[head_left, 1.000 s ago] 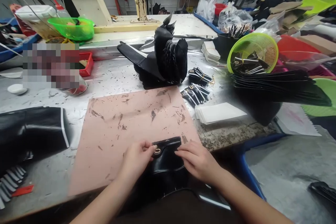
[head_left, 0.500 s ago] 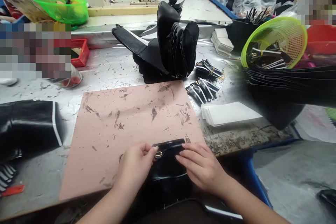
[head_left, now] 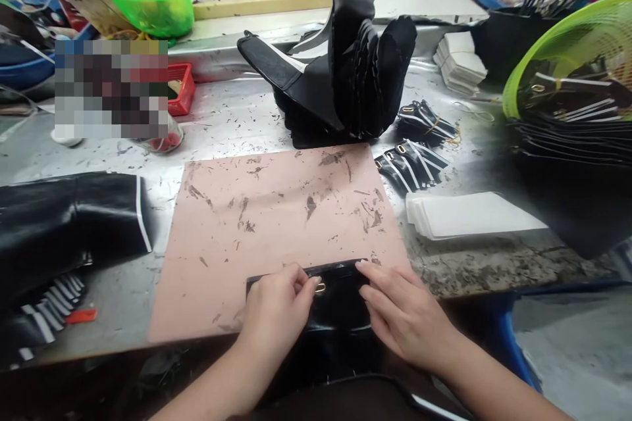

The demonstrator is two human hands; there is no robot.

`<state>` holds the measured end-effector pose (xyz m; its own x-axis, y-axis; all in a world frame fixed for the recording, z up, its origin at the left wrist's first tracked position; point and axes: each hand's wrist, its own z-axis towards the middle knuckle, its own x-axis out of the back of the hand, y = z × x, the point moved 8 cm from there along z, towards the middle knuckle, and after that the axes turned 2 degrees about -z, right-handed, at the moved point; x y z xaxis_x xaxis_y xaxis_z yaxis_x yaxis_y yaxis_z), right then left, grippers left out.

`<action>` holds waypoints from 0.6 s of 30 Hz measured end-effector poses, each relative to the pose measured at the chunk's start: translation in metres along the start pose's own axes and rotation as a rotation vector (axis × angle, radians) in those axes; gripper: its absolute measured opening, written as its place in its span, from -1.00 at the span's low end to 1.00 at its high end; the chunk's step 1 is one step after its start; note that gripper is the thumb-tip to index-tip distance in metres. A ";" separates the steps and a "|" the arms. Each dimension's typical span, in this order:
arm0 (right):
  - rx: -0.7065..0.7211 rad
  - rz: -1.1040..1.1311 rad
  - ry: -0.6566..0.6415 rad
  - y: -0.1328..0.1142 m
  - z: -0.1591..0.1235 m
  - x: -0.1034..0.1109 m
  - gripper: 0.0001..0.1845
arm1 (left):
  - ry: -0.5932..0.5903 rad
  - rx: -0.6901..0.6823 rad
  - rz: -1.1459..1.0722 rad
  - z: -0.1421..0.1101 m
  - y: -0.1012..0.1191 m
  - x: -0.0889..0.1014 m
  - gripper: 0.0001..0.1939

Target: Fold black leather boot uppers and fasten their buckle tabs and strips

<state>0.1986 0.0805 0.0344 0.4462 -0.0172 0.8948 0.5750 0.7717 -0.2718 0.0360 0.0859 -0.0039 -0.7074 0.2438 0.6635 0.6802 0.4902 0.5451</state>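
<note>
A shiny black leather piece lies at the near edge of the pink board and hangs down toward my lap. A narrow black strap with a gold oval ring runs along its upper edge. My left hand is closed, thumb and forefinger pinching the strap beside the ring. My right hand grips the piece at its upper right corner, fingertips pressed on the strap's end; its thumb is hidden.
The pink board lies on the metal-topped table. Behind it stand stacked black leather pieces. To the right are ringed straps, white sheets and a green basket. A black leather part lies left.
The view has swung left, so things sit further right. My left fingers have shifted on the strap near the ring, which lies flatter against the leather piece. My right hand stays at the corner.
</note>
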 end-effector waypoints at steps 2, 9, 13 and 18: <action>0.005 -0.002 -0.019 -0.001 0.001 -0.001 -0.76 | -0.012 0.008 0.023 0.000 0.000 -0.001 -0.75; -0.008 0.007 -0.069 -0.001 0.005 -0.001 -0.77 | 0.006 -0.017 0.062 0.006 0.003 0.002 -0.74; -0.014 -0.012 -0.125 -0.003 0.010 -0.001 -0.72 | -0.018 -0.047 0.099 0.008 0.007 0.002 -0.75; -0.030 -0.059 -0.132 -0.004 0.016 -0.001 -0.62 | 0.055 -0.221 0.362 0.002 0.015 -0.002 -0.71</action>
<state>0.1852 0.0876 0.0407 0.3179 0.0234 0.9478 0.6187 0.7524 -0.2260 0.0468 0.0941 0.0020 -0.4077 0.3191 0.8555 0.9120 0.1889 0.3642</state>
